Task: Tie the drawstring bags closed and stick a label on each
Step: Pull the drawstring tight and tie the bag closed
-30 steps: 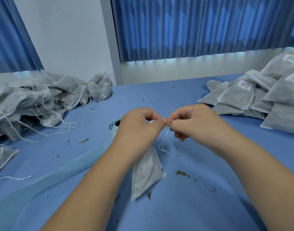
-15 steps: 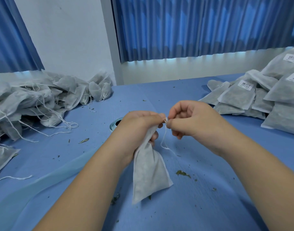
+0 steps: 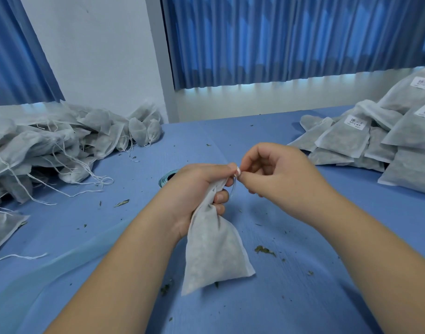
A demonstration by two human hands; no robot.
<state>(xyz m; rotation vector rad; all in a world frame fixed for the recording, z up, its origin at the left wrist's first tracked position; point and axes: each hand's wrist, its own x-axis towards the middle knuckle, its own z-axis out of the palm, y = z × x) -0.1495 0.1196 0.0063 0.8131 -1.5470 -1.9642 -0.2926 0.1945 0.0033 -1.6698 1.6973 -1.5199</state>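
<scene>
A white drawstring bag (image 3: 212,251) hangs over the blue table, its bottom edge near the surface. My left hand (image 3: 197,189) grips the bag's gathered neck. My right hand (image 3: 276,172) pinches the thin white drawstring (image 3: 234,186) right at the bag's mouth, thumb and forefinger touching the left hand's fingertips. A short loop of string shows between the hands. A roll of label tape (image 3: 167,180) peeks out behind my left wrist, mostly hidden.
A heap of untied bags (image 3: 50,145) with loose strings fills the left side. Labelled bags (image 3: 375,143) are stacked at the right. A pale backing strip (image 3: 50,268) trails toward the lower left. Dried leaf crumbs (image 3: 264,250) dot the blue table (image 3: 303,297).
The bag has been lifted and hangs longer below my left hand, which now grips its neck. My right hand stayed pinching the string at the mouth, drawing the loop shorter.
</scene>
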